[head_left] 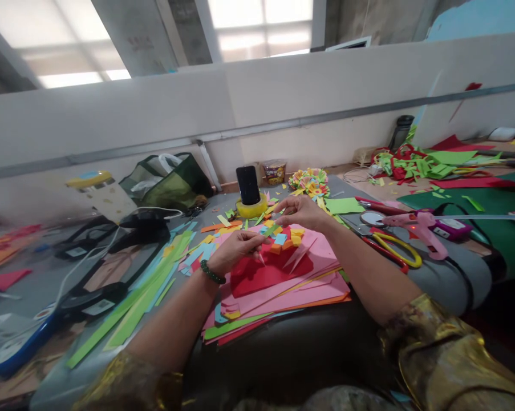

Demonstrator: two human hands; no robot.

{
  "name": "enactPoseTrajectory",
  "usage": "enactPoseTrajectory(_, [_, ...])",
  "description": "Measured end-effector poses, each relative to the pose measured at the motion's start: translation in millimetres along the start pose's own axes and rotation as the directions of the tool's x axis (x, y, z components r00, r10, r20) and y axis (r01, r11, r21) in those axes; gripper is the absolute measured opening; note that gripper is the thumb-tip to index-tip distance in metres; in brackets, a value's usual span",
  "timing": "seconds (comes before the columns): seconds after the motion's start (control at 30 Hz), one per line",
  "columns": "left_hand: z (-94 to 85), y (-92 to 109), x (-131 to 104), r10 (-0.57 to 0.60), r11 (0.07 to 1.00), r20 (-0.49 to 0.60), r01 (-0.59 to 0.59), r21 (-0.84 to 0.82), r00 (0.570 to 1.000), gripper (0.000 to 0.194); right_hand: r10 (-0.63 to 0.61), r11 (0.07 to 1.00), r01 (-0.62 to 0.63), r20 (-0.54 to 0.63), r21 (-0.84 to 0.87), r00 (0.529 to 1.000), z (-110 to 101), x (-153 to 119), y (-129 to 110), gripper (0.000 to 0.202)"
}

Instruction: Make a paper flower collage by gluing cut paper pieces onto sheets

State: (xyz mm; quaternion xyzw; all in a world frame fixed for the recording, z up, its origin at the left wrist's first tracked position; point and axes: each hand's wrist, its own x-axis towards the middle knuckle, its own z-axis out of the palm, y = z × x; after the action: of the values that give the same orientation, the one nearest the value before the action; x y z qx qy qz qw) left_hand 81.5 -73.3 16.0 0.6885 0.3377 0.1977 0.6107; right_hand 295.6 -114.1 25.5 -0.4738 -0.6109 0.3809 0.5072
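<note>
My left hand point(239, 246), with a green bead bracelet point(213, 272) at its wrist, is closed in a pinch above a red paper sheet point(257, 278). What it pinches is too small to make out; a small green paper piece point(271, 230) shows by its fingertips. Higher up, my right hand point(302, 212) is curved, thumb and forefinger apart, with nothing visible between them. Below it lie small folded paper pieces in orange point(276, 248), yellow and blue. Pointed pale pink slips point(299, 255) rest on the red sheet, which tops a stack of pink sheets point(278, 297).
Behind the hands, a phone point(248, 185) leans in a yellow tape roll point(252, 206), near a paper flower ball point(309, 181). Scissors point(396, 249) and a pink glue gun point(428, 231) lie right. Long green strips point(133, 302) and a blue power strip point(21, 345) lie left.
</note>
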Motion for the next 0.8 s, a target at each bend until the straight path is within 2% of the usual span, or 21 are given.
enactPoseTrajectory(0.17, [2.7, 1.4, -1.8, 0.069, 0.993, 0.007, -0.069, 0.097, 0.998, 0.037, -0.085, 0.978, 0.088, 0.021, -0.189, 0.996, -0.9, -1.5, 1.1, 0.03])
enactPoseTrajectory(0.27, [6.0, 0.5, -2.4, 0.099, 0.98, 0.035, -0.104, 0.172, 0.994, 0.038, -0.149, 0.939, 0.178, 0.118, -0.295, 0.982, 4.2, -5.7, -1.4, 0.029])
enactPoseTrajectory(0.43, [14.4, -1.8, -3.0, 0.1, 0.966, 0.057, -0.11, 0.235, 0.993, 0.037, -0.127, 0.866, 0.234, 0.257, -0.442, 0.958, 14.8, -11.9, -7.9, 0.019])
enactPoseTrajectory(0.57, [19.5, -1.5, -4.3, 0.119, 0.956, 0.051, -0.129, 0.264, 0.992, 0.037, -0.073, 0.895, 0.199, 0.309, -0.398, 0.948, 14.7, -11.1, -9.4, 0.022])
enactPoseTrajectory(0.8, [19.0, 2.5, -6.8, 0.174, 0.951, 0.095, -0.192, 0.241, 0.98, 0.04, -0.037, 0.953, 0.141, 0.361, -0.267, 0.932, 9.7, -9.9, -9.3, 0.01])
